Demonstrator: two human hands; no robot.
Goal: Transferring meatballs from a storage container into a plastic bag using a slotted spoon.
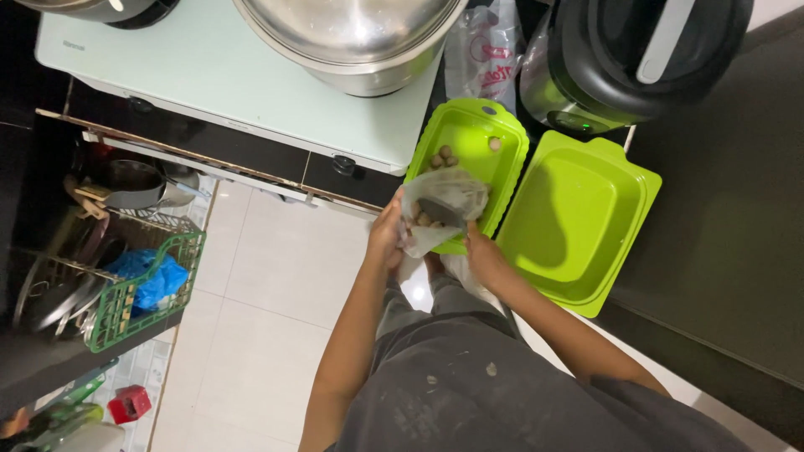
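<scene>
Middle of the frame: left hand [387, 236] and right hand [484, 253] both gripping a thin clear plastic bag [442, 209], held over the near end of a lime-green tray [469, 134]. Left fingers pinching the bag's left edge, right fingers clenched on its lower right corner. Bag tilted towards the tray, mouth seemingly opening that way, though hard to tell for sure.

Progress, judging by the layout: a few small brownish round pieces [444, 156] already lying in the tray's upper half, one paler piece near its far rim. More of the same bunched inside the bag, along with a dark flat shape, too blurred to identify. So partly emptied, most of the contents not yet out.

Materials: bag crinkled, filmy, see-through, slack. Tray rigid moulded plastic, glossy, rounded corners, raised lip, small hole at the top handle. Just right of it, a second green tray [578, 218], broader, deeper and bare, touching or nearly touching the first.

Upper centre: big polished steel pot [360, 38] on a pale glass stove top [218, 75]. Upper right: black and silver rounded cooker [636, 54], with a printed white plastic bag [486, 50] beside it. Lower left: green wire basket [142, 293] with blue cloth among pots. White tiled floor [268, 285] below.
</scene>
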